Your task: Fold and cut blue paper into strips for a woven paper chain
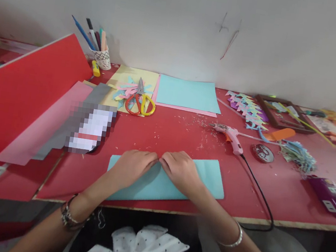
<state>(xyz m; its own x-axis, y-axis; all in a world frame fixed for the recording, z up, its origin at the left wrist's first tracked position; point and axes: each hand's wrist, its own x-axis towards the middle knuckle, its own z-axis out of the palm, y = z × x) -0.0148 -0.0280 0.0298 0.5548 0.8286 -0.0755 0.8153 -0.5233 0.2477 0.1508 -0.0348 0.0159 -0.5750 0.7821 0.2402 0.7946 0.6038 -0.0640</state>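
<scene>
A light blue sheet of paper [210, 178], folded over, lies at the front edge of the red table. My left hand [137, 165] and my right hand [180, 172] meet at the middle of its far edge. Both have their fingers curled and closed on that edge, thumbs and fingertips almost touching. My palms cover part of the paper. Beyond my left hand are scissors [140, 98] with one red and one yellow handle, lying on paper scraps [125, 90]. A pink glue gun [231, 137] rests beyond my right hand.
Flat light blue paper [188, 93] lies by the wall. To the left are a phone [91, 129], pink paper [45, 124], a red board [27, 96] and a pen cup [102, 58]. On the right are a brown tray [283, 114], a round tin [263, 153], a purple packet [328, 194] and a black cord [259, 194].
</scene>
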